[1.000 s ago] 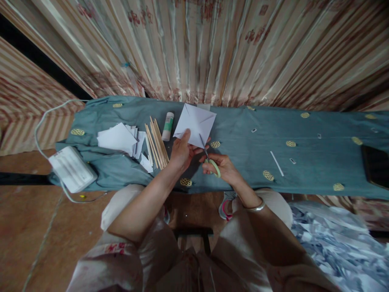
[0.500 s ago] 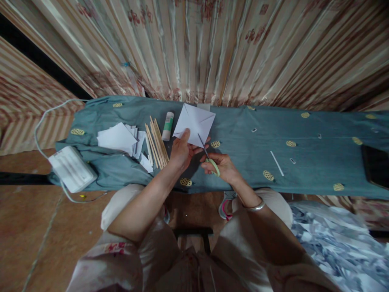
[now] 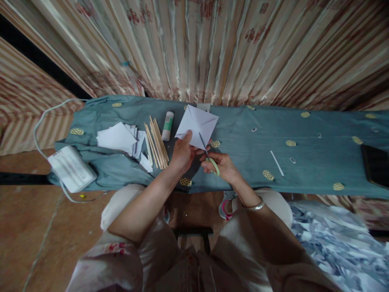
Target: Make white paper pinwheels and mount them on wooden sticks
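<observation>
My left hand (image 3: 183, 152) grips a square of white paper (image 3: 199, 121) by its near edge, thumb on top and fingers beneath. Slits run inward from the paper's far corners toward its middle. In my right hand (image 3: 221, 165) is a pair of scissors (image 3: 213, 164) with light green handles. Their dark blades reach in over the near corner of the paper, pointing at its centre. Just left of the paper stand or lie a glue stick (image 3: 167, 126) with a green label and a bundle of thin wooden sticks (image 3: 157, 142).
A pile of white paper pieces (image 3: 117, 137) lies left of the sticks. Further left is a white power box (image 3: 72, 169) with a cable. A narrow white strip (image 3: 276, 163) and a black phone-like object (image 3: 375, 165) are on the right. Paper scraps (image 3: 340, 243) fill the lower right.
The paper and my left hand have shifted slightly to the right. The scissor blades sit a little deeper into the near corner; my right hand has hardly moved.
</observation>
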A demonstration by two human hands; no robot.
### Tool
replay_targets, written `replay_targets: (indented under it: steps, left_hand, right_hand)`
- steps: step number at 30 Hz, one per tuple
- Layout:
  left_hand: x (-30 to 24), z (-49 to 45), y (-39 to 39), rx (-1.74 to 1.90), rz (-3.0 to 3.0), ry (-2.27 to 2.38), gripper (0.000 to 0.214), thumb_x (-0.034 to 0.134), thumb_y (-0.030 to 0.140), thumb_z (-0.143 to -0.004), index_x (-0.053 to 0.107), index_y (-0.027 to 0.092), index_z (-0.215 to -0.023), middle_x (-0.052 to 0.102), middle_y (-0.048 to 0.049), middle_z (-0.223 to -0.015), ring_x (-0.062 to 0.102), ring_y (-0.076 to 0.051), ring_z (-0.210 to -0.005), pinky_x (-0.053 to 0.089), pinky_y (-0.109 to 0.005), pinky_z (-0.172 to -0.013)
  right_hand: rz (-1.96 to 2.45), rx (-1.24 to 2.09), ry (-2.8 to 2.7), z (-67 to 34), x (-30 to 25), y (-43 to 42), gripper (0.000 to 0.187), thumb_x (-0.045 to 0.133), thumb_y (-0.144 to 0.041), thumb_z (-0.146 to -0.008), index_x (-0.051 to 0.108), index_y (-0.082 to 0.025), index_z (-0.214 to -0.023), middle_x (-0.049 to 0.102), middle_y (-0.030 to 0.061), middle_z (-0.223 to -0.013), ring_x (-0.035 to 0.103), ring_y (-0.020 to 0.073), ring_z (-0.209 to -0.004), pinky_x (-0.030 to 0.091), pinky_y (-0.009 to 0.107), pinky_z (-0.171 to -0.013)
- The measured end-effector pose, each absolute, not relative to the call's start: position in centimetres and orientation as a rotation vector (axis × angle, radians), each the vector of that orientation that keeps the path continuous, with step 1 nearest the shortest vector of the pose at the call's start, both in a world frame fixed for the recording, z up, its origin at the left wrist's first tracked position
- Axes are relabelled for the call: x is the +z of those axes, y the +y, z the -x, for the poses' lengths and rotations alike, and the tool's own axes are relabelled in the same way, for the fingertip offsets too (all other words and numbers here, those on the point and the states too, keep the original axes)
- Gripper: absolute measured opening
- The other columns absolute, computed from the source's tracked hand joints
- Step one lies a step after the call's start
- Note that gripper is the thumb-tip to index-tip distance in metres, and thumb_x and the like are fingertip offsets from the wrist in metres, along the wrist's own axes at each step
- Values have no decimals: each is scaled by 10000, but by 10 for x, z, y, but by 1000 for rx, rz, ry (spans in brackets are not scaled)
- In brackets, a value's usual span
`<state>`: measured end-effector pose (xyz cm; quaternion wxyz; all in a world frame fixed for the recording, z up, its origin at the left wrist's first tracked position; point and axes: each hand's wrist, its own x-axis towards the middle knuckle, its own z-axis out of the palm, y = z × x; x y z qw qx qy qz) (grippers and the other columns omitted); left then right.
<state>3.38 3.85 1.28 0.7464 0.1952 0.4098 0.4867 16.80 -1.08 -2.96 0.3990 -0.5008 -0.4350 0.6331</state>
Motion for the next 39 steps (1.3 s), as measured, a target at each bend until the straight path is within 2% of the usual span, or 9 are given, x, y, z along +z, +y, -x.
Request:
replay_targets:
  steps: [8,14,19,27,39]
  left_hand:
    - [12,-33,39,1071,-437,897,283,480,298,-982,612,154,-1187,773,-88,-898,755,-225,-899,603,-355,-818]
    - [12,-33,39,1072,-443,879,297,457,285,-988,605,142,-1202,772,-89,-888,753,-234,-907,597,-381,-846]
    - [12,-34,38,1074,-445,878,293,419,269,-1000,606,128,-1177,765,-88,-853,757,-214,-827,599,-355,-818]
    - [7,-33,39,1064,-455,866,333,560,351,-944,590,140,-1200,764,-87,-876,748,-244,-925,587,-375,-849]
    - [14,-33,39,1064,-414,890,321,441,262,-993,580,136,-1253,756,-84,-834,750,-228,-913,585,-366,-858]
  right_hand:
    - [1271,1593,-1082,-167,-28,-10,455,873,-544,-528,657,-192,-719,584,-53,-498,510,91,-444,470,249,-482]
    - [1278,1600,-1091,-167,-26,-10,454,875,-541,-530,645,-192,-704,579,-56,-511,515,88,-450,469,245,-478]
    - [1275,1600,-1040,-165,-25,-10,461,893,-525,-492,640,-188,-681,586,-60,-515,498,76,-437,469,237,-471]
    - [1272,1571,-1076,-165,-27,-10,453,875,-540,-525,642,-183,-677,576,-55,-497,493,79,-437,454,231,-462]
    - [1295,1521,-1116,-163,-24,-10,458,869,-552,-534,640,-181,-675,562,-56,-472,479,82,-423,444,237,-457]
